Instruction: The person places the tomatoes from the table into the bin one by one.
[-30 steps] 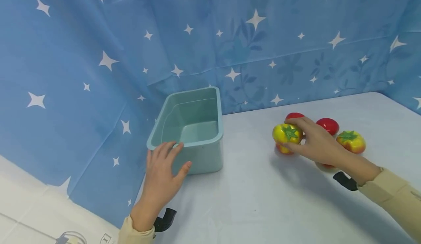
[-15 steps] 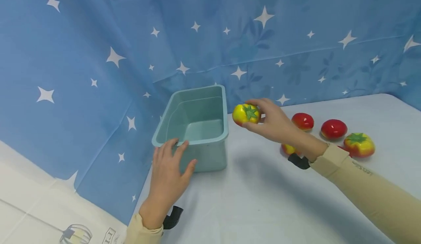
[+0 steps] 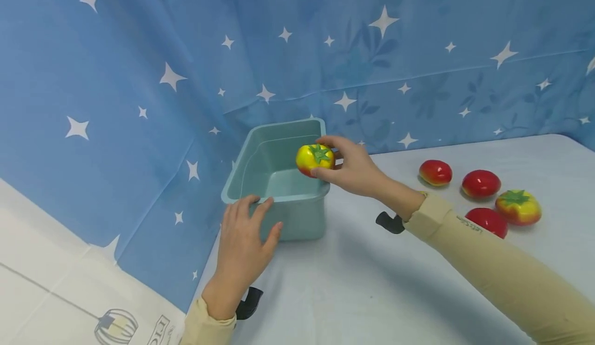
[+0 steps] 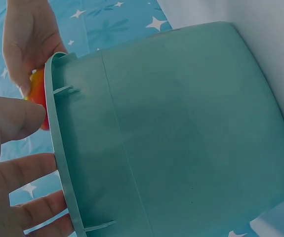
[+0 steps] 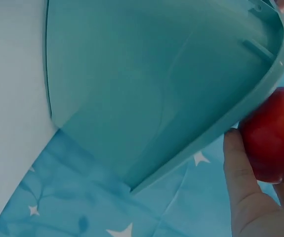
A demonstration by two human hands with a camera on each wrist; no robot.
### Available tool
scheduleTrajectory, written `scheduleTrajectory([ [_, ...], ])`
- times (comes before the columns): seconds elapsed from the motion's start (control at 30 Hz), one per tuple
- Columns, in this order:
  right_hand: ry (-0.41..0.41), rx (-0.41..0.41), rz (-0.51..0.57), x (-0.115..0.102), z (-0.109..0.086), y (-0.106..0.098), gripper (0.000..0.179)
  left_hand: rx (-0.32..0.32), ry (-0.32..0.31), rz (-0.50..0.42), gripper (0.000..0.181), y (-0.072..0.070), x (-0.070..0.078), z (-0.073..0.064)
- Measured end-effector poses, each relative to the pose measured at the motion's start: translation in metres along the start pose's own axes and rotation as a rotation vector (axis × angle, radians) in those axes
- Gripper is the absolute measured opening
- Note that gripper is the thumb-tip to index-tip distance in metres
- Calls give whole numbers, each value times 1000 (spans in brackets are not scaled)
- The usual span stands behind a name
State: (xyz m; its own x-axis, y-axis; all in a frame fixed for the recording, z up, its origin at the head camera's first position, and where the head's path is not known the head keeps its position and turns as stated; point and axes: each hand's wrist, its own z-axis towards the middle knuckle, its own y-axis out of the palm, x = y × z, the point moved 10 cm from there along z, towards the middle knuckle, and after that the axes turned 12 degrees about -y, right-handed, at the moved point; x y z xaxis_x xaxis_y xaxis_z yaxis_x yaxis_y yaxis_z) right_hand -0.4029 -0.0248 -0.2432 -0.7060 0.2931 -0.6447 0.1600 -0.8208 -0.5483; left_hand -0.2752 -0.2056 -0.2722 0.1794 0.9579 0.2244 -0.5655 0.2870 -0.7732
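My right hand (image 3: 357,171) pinches a toy tomato (image 3: 307,158), yellow and red with a green leaf top, between thumb and fingers. It holds the tomato over the right side of a blue-green plastic tub (image 3: 295,218), level with the rim. In the right wrist view, the tomato's red underside (image 5: 272,140) shows right beside the tub's rim. My left hand (image 3: 243,249) is at the tub's near side, its relaxed fingers touching the rim. The left wrist view shows those fingers (image 4: 38,210) lying over the rim, with the tub's outer wall (image 4: 181,133) in front.
Right on the white-covered table (image 3: 353,293) lie more toy tomatoes: red ones (image 3: 481,184) and a yellow-red one (image 3: 518,207) with green leaves. Another is mostly hidden behind my right forearm. A blue star-patterned curtain (image 3: 279,66) hangs behind the tub.
My right hand has lifted the toy tomato from the group at the right and carried it left to the tub. My left hand has stayed at the rim; the view has shifted slightly.
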Motion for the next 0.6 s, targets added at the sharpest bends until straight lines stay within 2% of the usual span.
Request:
scheduleTrajectory([
  [0.27,-57,-46,-6,-10,4,18,60,5,-11,11,45,-1,1,0],
  [0.47,-114,-134,-155,-19,4,35,60,15,-14,10,45,0,1,1],
  [0.6,-120,-162,-232,-20,4,41,62,21,-10,9,45,0,2,0],
])
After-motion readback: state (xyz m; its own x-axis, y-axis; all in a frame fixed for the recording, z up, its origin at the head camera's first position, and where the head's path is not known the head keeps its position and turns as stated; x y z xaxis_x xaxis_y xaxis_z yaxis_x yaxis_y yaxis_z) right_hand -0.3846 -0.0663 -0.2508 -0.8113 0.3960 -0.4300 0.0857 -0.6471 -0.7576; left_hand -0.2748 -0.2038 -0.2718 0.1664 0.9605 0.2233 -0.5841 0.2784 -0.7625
